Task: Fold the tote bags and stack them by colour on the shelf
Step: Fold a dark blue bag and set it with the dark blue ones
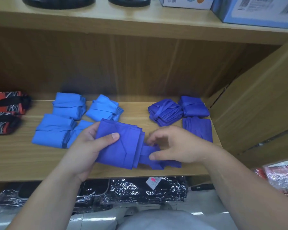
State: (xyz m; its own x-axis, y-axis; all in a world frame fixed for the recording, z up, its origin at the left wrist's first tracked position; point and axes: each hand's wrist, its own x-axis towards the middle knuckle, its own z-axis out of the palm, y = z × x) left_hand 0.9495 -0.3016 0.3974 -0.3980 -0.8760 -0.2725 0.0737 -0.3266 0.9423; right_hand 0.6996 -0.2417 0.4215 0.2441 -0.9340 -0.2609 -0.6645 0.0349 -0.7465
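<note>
A folded indigo bag (121,143) is over the shelf (23,156) front. The left hand (86,146) grips it and the right hand (178,145) pinches its strap (146,151). Behind-right of it lie three indigo bags (165,112). Behind-left lie four light-blue bags (56,130), one partly hidden by the left hand. Far left lie two red-black bags (5,112).

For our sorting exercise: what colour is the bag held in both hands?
The held bag is dark violet-blue, seen clearly in the head view.
</note>
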